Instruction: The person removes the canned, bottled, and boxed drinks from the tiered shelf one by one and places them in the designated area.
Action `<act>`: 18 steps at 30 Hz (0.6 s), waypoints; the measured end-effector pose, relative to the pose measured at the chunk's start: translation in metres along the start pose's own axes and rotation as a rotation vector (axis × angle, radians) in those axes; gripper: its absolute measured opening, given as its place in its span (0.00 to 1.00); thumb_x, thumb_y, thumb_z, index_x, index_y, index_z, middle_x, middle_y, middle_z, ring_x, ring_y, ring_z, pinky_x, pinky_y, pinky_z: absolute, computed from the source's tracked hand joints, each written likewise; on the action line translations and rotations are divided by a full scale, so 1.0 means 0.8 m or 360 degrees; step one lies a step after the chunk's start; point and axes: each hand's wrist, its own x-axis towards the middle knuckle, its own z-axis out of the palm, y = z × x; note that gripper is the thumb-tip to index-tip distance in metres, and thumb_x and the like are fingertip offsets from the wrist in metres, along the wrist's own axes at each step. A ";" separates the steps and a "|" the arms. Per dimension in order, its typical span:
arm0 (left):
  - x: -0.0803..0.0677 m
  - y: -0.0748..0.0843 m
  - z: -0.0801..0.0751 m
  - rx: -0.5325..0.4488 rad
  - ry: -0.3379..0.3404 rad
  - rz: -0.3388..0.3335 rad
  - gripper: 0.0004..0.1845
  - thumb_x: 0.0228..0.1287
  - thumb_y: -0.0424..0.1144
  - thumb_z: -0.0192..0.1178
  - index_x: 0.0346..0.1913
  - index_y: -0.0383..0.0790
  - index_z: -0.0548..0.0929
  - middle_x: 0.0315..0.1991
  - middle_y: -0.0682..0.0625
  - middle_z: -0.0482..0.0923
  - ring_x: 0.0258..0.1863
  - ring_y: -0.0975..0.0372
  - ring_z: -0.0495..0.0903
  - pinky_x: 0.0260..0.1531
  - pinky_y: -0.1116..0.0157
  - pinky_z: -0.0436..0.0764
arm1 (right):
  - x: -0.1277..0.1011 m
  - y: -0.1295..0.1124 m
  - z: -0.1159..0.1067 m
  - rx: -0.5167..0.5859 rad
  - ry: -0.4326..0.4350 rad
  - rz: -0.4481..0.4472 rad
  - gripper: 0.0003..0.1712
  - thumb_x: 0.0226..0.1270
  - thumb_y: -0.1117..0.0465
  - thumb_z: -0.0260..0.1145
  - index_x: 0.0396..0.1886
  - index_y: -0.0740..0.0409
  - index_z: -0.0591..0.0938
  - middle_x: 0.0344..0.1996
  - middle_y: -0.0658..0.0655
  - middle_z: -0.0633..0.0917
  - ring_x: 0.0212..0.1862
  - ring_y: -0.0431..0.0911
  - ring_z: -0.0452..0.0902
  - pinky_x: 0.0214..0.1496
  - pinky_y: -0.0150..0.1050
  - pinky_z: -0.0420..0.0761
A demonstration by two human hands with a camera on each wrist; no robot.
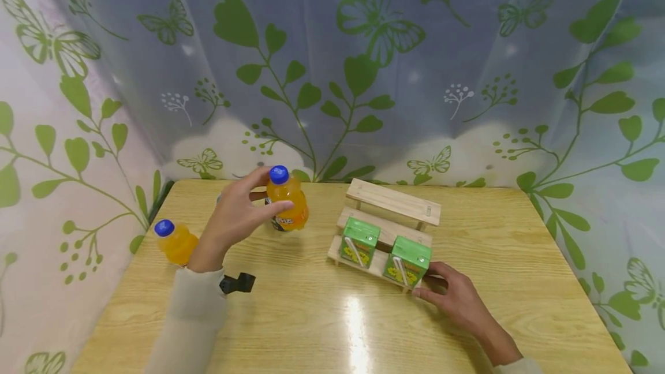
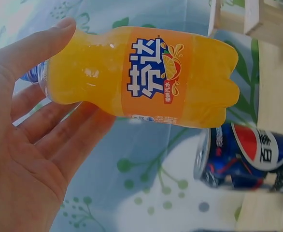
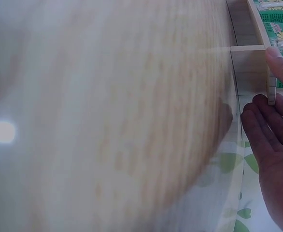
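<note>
Left of frame centre, the left hand [image 1: 236, 218] curls around an orange soda bottle [image 1: 285, 201] above the table [image 1: 312, 316]. At lower right, the right hand [image 1: 454, 296] rests with relaxed fingers against the wooden rack [image 1: 392, 212] holding two green juice cartons [image 1: 358, 241]

One high view, two close wrist views

The head camera looks forward and down over the glossy wooden table [image 1: 322, 328]. The left wrist camera sits very near the orange soda bottle with the blue cap [image 2: 141, 77], seen by the head camera at 11 o'clock [image 1: 286, 201]. The right wrist camera, close and blurred, shares the stepped pale wooden rack [image 3: 257, 67] at 1 o'clock [image 1: 392, 204].
</note>
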 end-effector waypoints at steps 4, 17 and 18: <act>-0.013 -0.010 -0.008 0.0029 0.0034 -0.0041 0.35 0.68 0.42 0.79 0.76 0.43 0.78 0.66 0.43 0.85 0.66 0.48 0.84 0.66 0.44 0.85 | -0.001 0.000 0.000 0.0005 -0.0002 -0.0009 0.33 0.66 0.56 0.83 0.65 0.66 0.83 0.60 0.66 0.88 0.62 0.64 0.87 0.62 0.52 0.90; -0.053 -0.042 -0.026 -0.0012 0.0059 -0.0260 0.35 0.71 0.47 0.76 0.77 0.48 0.77 0.64 0.40 0.85 0.61 0.44 0.89 0.50 0.68 0.91 | 0.001 -0.002 0.000 -0.0047 0.0022 -0.0029 0.32 0.65 0.56 0.84 0.63 0.66 0.84 0.57 0.64 0.89 0.62 0.63 0.87 0.62 0.51 0.89; -0.055 -0.044 -0.026 0.0029 0.0064 -0.0268 0.35 0.71 0.48 0.76 0.77 0.47 0.77 0.63 0.41 0.85 0.61 0.45 0.88 0.53 0.66 0.91 | 0.000 -0.002 0.000 -0.0044 0.0020 -0.0030 0.32 0.65 0.57 0.84 0.63 0.66 0.84 0.57 0.63 0.89 0.62 0.63 0.87 0.63 0.51 0.89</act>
